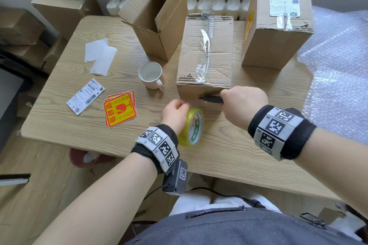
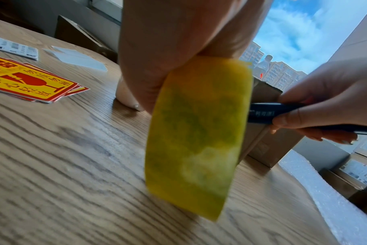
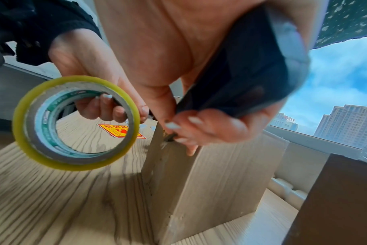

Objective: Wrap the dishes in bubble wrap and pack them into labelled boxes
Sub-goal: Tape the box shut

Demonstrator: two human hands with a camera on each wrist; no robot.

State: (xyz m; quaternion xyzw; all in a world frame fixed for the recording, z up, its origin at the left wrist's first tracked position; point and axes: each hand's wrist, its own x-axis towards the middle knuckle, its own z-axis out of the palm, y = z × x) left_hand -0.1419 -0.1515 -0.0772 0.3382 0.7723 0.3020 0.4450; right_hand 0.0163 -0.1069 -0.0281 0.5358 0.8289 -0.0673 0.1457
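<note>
In the left wrist view the tape roll (image 2: pixel 197 136) was blurred and hid the tip of the dark cutter (image 2: pixel 268 112). The print on the shipping label (image 1: pixel 85 96) was too small to read. The near box (image 1: pixel 206 55) hid the table (image 1: pixel 59 125) behind it.

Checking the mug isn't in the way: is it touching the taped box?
Apart. The head view shows bare table between the white mug and the taped box.

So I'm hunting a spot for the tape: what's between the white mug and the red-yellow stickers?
Bare tabletop; in the head view nothing lies between the mug and the stickers.
</note>
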